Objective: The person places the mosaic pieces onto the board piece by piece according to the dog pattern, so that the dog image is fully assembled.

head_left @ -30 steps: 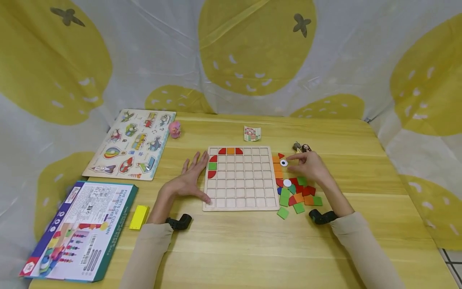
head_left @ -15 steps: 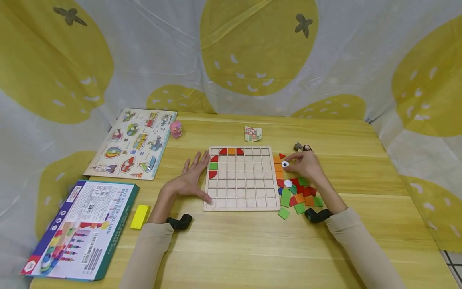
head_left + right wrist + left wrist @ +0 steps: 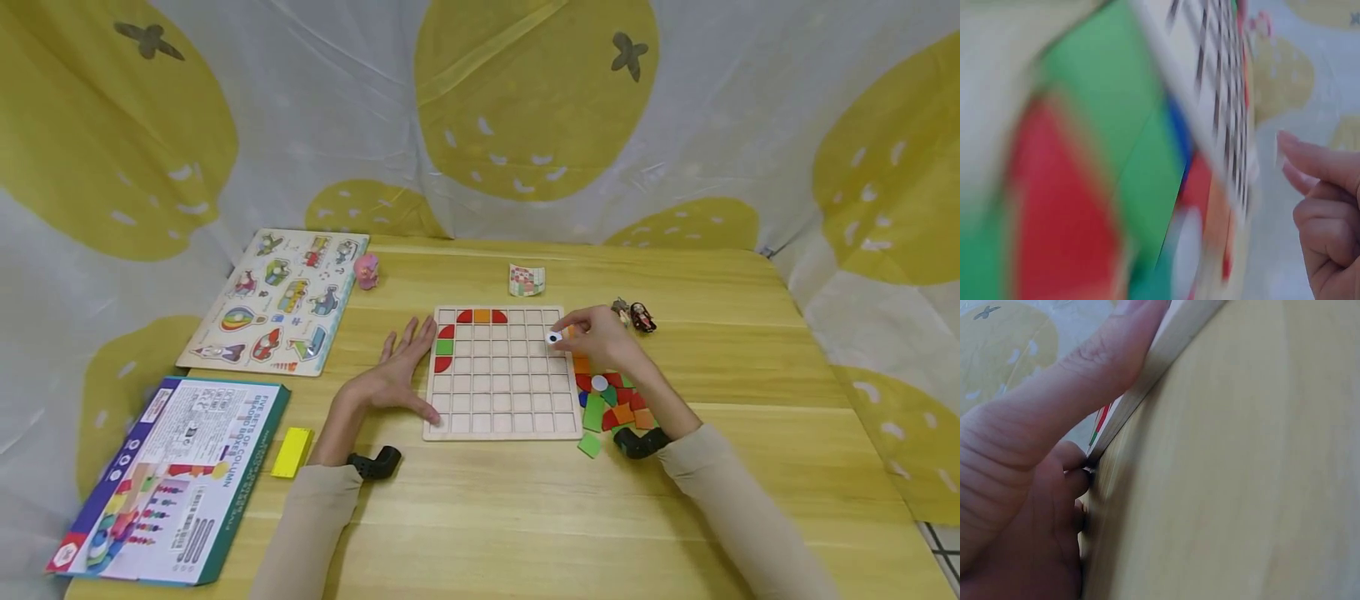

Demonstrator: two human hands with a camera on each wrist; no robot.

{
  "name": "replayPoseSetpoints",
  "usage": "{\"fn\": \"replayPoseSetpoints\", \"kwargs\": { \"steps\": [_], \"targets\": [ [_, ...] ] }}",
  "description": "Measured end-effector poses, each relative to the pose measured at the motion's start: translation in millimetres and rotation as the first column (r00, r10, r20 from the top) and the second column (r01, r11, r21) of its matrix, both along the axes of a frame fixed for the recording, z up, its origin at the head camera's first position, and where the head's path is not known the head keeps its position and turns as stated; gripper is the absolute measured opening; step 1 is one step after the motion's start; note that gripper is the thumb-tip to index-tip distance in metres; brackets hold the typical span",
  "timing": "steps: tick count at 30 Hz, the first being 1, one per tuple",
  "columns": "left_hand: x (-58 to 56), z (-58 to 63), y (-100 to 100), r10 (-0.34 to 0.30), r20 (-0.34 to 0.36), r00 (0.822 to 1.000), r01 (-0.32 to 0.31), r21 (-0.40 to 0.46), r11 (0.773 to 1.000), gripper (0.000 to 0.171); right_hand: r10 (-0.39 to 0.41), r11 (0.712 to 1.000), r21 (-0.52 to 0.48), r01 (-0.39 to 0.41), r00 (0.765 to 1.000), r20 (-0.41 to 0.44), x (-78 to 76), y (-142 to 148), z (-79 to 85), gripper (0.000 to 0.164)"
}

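A wooden grid board [image 3: 498, 382] lies mid-table. Set into it are a red-orange-red row along the back and red quarter-rounds around a green square [image 3: 444, 347] at the left. My left hand [image 3: 390, 379] rests against the board's left side with spread fingers, its thumb [image 3: 1104, 369] over the front left corner. Between right thumb and fingertips I pinch a round white eye piece [image 3: 553, 337] with a black dot. That right hand [image 3: 603, 343] is over the board's right edge, and in the right wrist view the piece shows edge-on.
Beside the board's right edge lie loose red, green [image 3: 592, 412] and orange tiles with a plain white disc [image 3: 599, 383]. Behind are a small pattern card [image 3: 527, 281] and two figurines [image 3: 642, 317]. Leftward sit a picture puzzle [image 3: 272, 304], pink toy [image 3: 366, 272], yellow block [image 3: 292, 452] and box [image 3: 180, 479].
My right hand has taken hold of the eye piece beside the board and carried it left, over the board's right columns. The left hand stays in place.
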State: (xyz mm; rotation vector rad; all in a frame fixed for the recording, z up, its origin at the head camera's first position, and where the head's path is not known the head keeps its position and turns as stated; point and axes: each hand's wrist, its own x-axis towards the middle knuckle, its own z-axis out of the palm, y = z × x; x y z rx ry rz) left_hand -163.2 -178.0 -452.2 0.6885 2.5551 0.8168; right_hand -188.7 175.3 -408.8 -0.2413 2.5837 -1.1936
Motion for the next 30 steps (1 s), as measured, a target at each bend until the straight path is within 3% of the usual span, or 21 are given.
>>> {"fn": "replayPoseSetpoints", "kwargs": {
  "steps": [6, 12, 30],
  "targets": [
    [0.1, -1.0, -0.1, 0.002, -0.009, 1.0, -0.002, -0.011, 1.0, 0.147, 0.159, 0.987, -0.007, -0.159, 0.987, -0.024, -19.0, -69.9, -3.5, 0.02],
    [-0.2, -1.4, -0.9, 0.0, -0.013, 1.0, 0.0, -0.007, 1.0, 0.147, 0.191, 0.981, -0.01, -0.191, 0.981, -0.032, -39.1, -114.9, -17.5, 0.02],
    [-0.2, -2.0, -1.5, 0.008, -0.006, 1.0, -0.008, -0.021, 1.0, 0.147, 0.137, 0.99, -0.013, -0.138, 0.99, -0.018, -44.6, -129.1, -21.3, 0.023]
  ]
}}
